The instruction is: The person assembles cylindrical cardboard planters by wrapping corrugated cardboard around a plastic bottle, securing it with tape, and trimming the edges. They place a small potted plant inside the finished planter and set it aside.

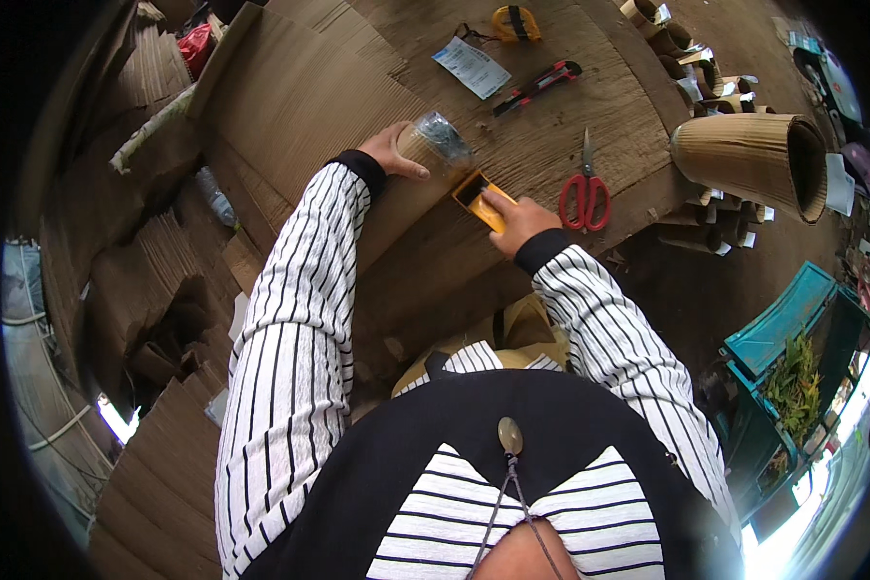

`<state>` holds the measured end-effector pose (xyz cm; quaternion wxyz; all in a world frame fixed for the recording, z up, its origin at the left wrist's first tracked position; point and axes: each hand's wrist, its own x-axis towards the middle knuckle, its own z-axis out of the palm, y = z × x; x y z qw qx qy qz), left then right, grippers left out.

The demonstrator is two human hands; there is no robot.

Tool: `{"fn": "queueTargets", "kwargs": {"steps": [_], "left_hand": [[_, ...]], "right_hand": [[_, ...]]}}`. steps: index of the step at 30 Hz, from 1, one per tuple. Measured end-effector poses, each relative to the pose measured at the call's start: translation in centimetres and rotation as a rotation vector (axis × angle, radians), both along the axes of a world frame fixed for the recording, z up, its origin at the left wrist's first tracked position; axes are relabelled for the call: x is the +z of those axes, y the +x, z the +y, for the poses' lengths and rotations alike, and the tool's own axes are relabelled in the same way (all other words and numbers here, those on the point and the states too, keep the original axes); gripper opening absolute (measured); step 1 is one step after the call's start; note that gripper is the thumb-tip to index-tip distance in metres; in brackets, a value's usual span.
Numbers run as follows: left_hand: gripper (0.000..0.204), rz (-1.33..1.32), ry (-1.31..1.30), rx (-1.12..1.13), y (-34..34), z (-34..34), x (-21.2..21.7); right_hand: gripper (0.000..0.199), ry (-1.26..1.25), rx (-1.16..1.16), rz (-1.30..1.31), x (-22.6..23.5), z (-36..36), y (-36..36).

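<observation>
Two hands [389, 155] [522, 222]; one utility knife [537, 88], one pair of scissors [588, 170]

The person's left grip [393, 153], a bare hand, holds a brown cardboard tube [408, 201] with a clear, shiny layer [442, 137] at its far end. The right grip [526, 224] holds a yellow tool [484, 209] just beside the tube; whether they touch is unclear. On the wooden counter [614, 82] lie red-handled scissors [586, 200], a red-and-black utility knife [536, 89], a pale printed slip [471, 68] and a yellow item with a black band [515, 23]
</observation>
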<state>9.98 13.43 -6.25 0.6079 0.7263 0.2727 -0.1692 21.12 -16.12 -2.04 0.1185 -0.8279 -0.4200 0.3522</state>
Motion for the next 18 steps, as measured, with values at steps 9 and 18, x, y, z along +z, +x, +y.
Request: {"fn": "queueTargets", "kwargs": {"steps": [9, 18], "left_hand": [[0.071, -0.003, -0.633, 0.033, -4.2, -10.0, -1.6], [0.108, -0.001, 0.674, -0.068, -9.7, -15.9, 1.1]], "right_hand": [[0.066, 0.276, -0.002, -0.024, 3.5, -13.5, -2.1], [0.070, 0.384, 0.022, -0.022, 3.9, -10.0, -5.1]]}}
